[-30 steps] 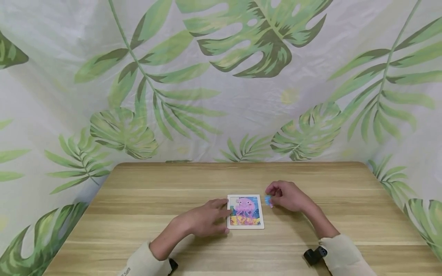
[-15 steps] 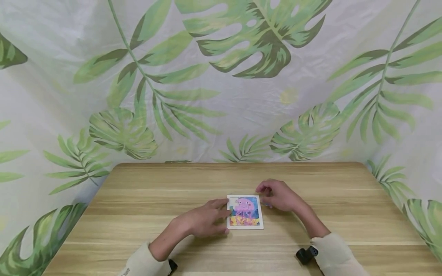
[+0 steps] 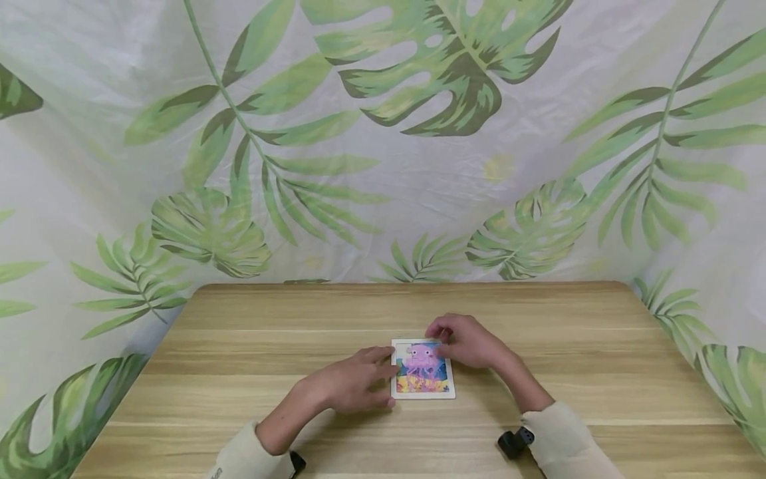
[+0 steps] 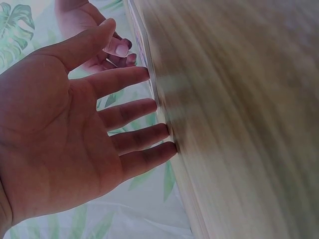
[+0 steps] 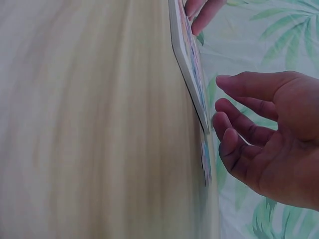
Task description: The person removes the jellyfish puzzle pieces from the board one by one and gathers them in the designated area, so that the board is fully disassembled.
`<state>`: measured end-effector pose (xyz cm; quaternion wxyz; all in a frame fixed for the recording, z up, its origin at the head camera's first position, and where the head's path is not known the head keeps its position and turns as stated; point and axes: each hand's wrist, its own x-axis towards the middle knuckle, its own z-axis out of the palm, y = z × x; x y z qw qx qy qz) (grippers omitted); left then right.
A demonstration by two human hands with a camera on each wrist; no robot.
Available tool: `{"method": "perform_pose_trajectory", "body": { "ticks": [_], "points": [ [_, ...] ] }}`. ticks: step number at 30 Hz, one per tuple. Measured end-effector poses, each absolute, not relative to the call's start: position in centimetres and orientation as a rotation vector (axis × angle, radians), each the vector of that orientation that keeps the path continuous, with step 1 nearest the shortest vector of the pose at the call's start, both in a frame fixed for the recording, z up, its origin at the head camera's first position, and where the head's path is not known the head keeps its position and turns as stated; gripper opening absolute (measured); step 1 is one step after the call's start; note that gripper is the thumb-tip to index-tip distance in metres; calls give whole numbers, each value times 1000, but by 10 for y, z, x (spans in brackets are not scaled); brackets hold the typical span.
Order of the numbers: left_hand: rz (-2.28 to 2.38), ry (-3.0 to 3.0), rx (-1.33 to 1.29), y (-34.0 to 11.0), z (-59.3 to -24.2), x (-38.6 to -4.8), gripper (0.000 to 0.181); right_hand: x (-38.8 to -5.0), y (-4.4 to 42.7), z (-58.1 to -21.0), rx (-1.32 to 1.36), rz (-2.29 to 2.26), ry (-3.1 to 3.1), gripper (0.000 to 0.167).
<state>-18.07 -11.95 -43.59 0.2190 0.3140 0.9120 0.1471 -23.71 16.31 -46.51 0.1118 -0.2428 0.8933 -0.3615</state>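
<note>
Since the earlier frames, the right hand [image 3: 469, 339] has shifted from beside the puzzle [image 3: 422, 372] to a position over its upper right corner. The left hand [image 3: 359, 382] and the puzzle hold their positions.

The puzzle lies flat on the surface [image 3: 538, 313], between the hands. It has a white rim and shows a pink, smiling sea creature on blue, with yellow along the lower edge. A pale area shows at its upper left.

Left hand: released. The fingers are extended and spread, with fingertips at the left edge of the puzzle.

Right hand: released. The fingers are loosely curled and the thumb stands apart from the fingertips. Whether the fingertips touch the puzzle cannot be told.

A piece [image 5: 206, 164] lies flat on the surface, just beside the right edge of the puzzle. The right wrist view shows it edge-on; the right hand covers that spot in the head view.

Pale sleeves [image 3: 565, 436] and black wrist units [image 3: 516, 444] are nearer the person than the puzzle. A leaf-print cloth [image 3: 419, 199] hangs beyond the puzzle, behind the surface.
</note>
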Motion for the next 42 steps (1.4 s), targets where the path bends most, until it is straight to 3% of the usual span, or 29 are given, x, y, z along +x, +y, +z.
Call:
{"method": "perform_pose_trajectory", "body": {
  "ticks": [42],
  "points": [
    [419, 2491, 894, -121, -435, -182, 60, -235, 142, -466, -725, -966, 2636, 23]
  ]
}}
